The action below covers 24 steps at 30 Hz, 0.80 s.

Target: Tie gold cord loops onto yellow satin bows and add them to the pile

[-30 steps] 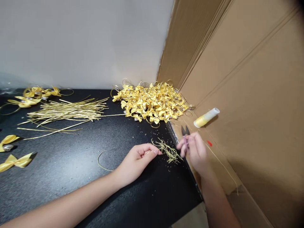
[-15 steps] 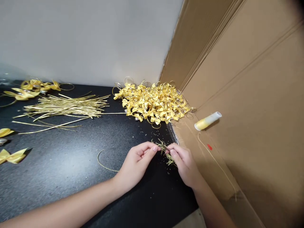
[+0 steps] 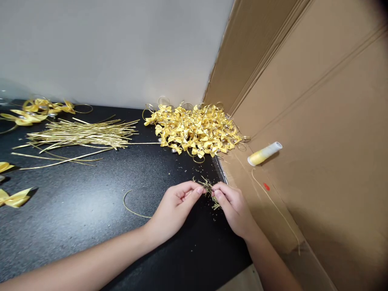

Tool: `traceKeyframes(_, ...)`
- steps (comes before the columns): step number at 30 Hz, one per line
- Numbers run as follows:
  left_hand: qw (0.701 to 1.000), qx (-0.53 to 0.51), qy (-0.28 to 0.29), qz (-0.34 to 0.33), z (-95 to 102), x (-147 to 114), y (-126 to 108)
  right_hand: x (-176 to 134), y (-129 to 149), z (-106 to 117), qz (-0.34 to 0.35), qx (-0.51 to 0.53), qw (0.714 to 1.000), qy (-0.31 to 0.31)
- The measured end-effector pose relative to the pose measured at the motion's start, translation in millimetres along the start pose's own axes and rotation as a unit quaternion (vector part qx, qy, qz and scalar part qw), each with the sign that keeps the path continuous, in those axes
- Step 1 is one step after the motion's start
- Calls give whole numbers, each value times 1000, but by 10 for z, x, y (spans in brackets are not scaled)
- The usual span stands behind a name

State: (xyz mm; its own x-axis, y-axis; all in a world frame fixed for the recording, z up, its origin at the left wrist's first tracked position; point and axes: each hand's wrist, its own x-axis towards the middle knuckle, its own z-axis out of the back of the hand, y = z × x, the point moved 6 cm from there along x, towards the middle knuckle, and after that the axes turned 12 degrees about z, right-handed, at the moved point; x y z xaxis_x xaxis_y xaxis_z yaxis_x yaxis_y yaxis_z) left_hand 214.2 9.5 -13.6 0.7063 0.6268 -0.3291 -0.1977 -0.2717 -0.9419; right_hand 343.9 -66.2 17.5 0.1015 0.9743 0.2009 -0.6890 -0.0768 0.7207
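Note:
My left hand (image 3: pixel 182 202) pinches the end of a thin gold cord (image 3: pixel 129 207), whose loop curves out on the table beyond the wrist. My right hand (image 3: pixel 230 204) is closed on a small dark thin tool (image 3: pixel 207 186), which points toward the left fingertips. Its kind is too small to tell. Beneath both hands lies a little heap of short gold cord clippings (image 3: pixel 216 202). The fingers hide the spot where cord and tool come together.
Yellow ribbon bows (image 3: pixel 194 129) with cord loops are piled at the back. Left of them lies a bundle of straight gold cords (image 3: pixel 85 134); more bows (image 3: pixel 15 198) sit at the far left. A cardboard wall (image 3: pixel 318 121) borders the right, near a white-and-yellow tube (image 3: pixel 264 154).
The dark tool has shifted slightly left, closer to the left fingertips. Both hands stay almost in place; the whole view has shifted slightly.

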Motion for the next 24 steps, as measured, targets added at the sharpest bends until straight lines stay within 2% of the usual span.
traceKeyframes(10,1000,4,1,5,0,-2,1,-22,-33,-5,-6,0,1000,-6)
traceKeyframes(13,1000,6,-1,4,-1,4,0,-31,-117,61,-25,-5,999,-46)
traceKeyframes(16,1000,5,-5,2,-1,12,5,-71,-293,249,-74,-69,986,-136)
traceKeyframes(18,1000,4,-7,3,-2,17,16,-108,-417,373,-108,-135,969,-175)
traceKeyframes(22,1000,1,-9,-1,-11,25,32,-139,-609,470,-141,-194,955,-176)
traceKeyframes(24,1000,-2,-8,-8,-17,17,21,-130,-652,464,-121,-217,954,-168)
